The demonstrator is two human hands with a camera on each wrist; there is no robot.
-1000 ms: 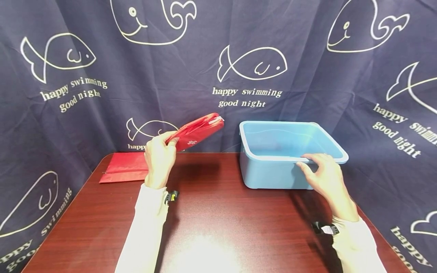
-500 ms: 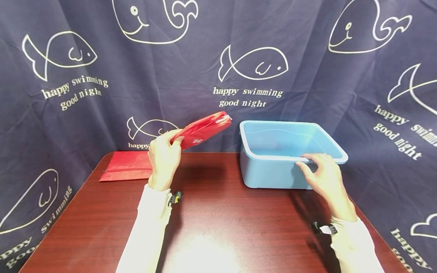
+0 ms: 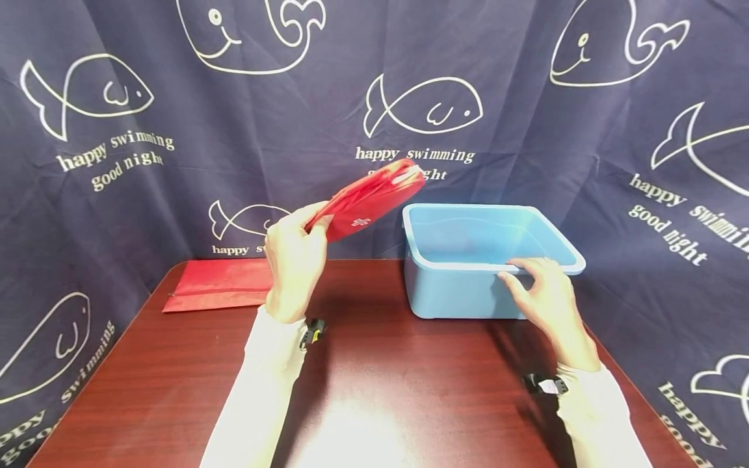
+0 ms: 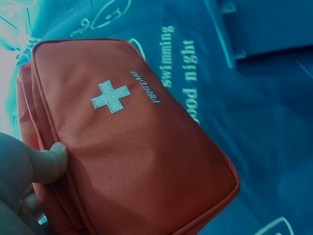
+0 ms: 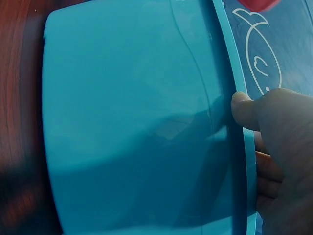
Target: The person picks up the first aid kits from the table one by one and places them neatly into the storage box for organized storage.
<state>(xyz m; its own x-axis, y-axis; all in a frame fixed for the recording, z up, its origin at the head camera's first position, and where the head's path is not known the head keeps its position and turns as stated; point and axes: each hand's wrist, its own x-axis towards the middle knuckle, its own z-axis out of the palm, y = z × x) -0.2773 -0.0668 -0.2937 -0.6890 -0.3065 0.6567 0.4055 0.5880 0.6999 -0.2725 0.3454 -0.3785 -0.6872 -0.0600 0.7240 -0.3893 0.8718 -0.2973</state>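
A red first aid pouch (image 3: 371,198) with a white cross hangs in the air left of the blue bin. My left hand (image 3: 295,263) pinches its near edge, thumb on the cross side; the left wrist view shows the pouch (image 4: 142,156) with "FIRST AID" lettering. My right hand (image 3: 544,302) grips the front rim of the light blue plastic bin (image 3: 462,292), near its right corner. In the right wrist view the thumb lies on the bin's outer side (image 5: 122,98) and the fingers go over the rim to the inside.
A flat red pouch (image 3: 219,286) lies at the table's back left, partly hidden behind my left hand. The brown table (image 3: 374,364) ends at a dark blue curtain (image 3: 328,130) with fish drawings, which hangs behind and at both sides.
My left hand has carried the first aid pouch up and to the right, toward the bin. The right hand has stayed on the bin's rim; the head view has shifted slightly.
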